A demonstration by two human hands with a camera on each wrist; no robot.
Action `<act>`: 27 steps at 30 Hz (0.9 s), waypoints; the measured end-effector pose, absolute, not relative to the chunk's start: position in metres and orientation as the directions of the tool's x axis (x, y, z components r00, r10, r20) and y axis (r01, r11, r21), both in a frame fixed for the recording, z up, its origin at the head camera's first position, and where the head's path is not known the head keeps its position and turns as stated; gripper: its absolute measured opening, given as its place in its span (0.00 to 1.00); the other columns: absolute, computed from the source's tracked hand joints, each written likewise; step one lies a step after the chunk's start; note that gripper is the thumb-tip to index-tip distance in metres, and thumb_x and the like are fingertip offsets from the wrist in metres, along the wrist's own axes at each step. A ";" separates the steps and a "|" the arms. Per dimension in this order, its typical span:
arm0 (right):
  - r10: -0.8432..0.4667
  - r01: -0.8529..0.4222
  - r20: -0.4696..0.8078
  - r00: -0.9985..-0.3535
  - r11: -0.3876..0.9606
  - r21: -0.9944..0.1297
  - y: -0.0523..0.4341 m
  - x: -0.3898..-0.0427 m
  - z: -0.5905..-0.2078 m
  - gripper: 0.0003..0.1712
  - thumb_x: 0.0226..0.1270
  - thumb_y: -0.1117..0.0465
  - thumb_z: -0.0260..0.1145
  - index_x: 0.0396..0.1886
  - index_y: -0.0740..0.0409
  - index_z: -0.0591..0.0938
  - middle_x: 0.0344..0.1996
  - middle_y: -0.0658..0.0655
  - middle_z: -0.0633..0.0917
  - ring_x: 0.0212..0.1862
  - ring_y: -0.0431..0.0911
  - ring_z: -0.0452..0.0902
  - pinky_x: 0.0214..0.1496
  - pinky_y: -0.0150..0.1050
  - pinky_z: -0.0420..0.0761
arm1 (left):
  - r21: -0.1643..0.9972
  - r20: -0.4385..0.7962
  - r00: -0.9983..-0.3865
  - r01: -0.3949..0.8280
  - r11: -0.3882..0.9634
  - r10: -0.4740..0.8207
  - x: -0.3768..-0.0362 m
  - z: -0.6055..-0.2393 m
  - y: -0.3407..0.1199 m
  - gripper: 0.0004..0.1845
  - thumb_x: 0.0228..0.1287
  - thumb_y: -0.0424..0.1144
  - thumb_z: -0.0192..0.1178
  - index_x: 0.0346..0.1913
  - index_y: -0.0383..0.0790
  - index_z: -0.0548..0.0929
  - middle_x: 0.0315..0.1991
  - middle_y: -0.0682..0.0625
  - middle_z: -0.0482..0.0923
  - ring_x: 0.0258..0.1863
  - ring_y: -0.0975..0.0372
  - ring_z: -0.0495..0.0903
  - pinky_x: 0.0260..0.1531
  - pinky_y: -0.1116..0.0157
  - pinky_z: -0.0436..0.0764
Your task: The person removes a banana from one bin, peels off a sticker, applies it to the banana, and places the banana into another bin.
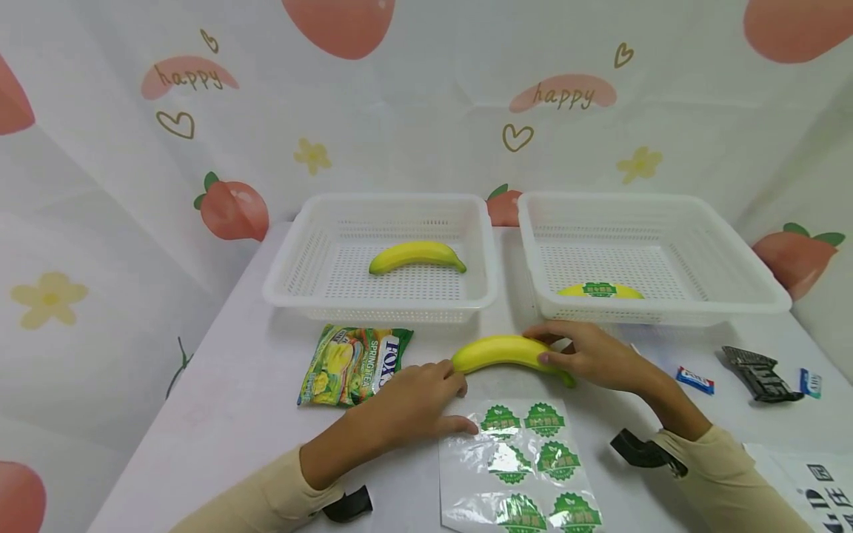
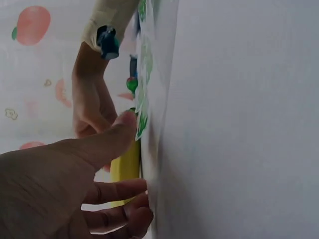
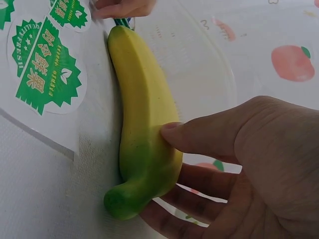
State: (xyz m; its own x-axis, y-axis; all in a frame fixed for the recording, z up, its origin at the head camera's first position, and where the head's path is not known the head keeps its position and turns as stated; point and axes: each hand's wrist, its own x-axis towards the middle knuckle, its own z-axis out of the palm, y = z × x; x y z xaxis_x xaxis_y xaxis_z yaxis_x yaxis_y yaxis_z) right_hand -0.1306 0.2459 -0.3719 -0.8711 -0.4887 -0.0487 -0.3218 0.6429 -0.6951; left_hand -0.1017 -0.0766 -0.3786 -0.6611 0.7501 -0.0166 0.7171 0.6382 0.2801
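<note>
Even, bright, diffuse light in the head view; dimmer and softer wrist views.

In the head view the scene is lit evenly, and only faint, soft shadows are cast beneath the hands and below the baskets' (image 1: 380,307) front rims. Glare is seen on the glossy sticker sheet (image 1: 466,459) at the lower centre, where crinkled backing is washed out. Straight lines are bowed toward the frame edges by wide-angle distortion. The left wrist view is darker, with the near hand (image 2: 60,194) in shade at the lower left and the backdrop at the upper left blurred. In the right wrist view the banana (image 3: 144,124) is rendered sharply, while the upper right background is overexposed and out of focus.
</note>
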 end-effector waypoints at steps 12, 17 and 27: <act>-0.496 -0.339 -0.029 -0.868 0.634 -0.695 0.244 -0.128 -0.368 0.23 0.76 0.58 0.70 0.67 0.57 0.83 0.57 0.53 0.87 0.59 0.50 0.82 0.55 0.43 0.86 | 0.397 -0.066 -0.716 0.620 0.676 0.695 -0.097 -0.380 -0.076 0.19 0.68 0.55 0.73 0.49 0.46 0.83 0.46 0.55 0.69 0.41 0.65 0.71 0.39 0.69 0.78; -0.472 -0.356 0.000 -0.882 0.664 -0.658 0.243 -0.126 -0.368 0.23 0.76 0.58 0.71 0.66 0.57 0.83 0.61 0.56 0.86 0.62 0.57 0.82 0.62 0.57 0.83 | 0.450 -0.064 -0.739 0.578 0.681 0.670 -0.101 -0.380 -0.074 0.13 0.67 0.48 0.74 0.45 0.47 0.83 0.39 0.57 0.74 0.39 0.65 0.71 0.40 0.69 0.76; -0.489 -0.482 0.165 -0.857 0.644 -0.595 0.225 -0.111 -0.355 0.21 0.71 0.62 0.75 0.62 0.47 0.86 0.59 0.46 0.87 0.64 0.49 0.80 0.67 0.56 0.79 | 0.773 -0.166 -0.701 0.344 0.533 0.694 -0.113 -0.374 -0.078 0.15 0.67 0.38 0.72 0.54 0.40 0.88 0.45 0.56 0.85 0.48 0.65 0.79 0.55 0.62 0.79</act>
State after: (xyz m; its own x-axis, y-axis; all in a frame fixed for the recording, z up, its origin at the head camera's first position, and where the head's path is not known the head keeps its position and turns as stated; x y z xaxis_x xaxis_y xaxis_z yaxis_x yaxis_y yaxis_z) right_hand -0.1107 0.2254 -0.3548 -0.8567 -0.4886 0.1654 -0.4819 0.6436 -0.5947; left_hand -0.1130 -0.0783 -0.3742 -0.7010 0.6936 -0.1661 0.3437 0.5326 0.7734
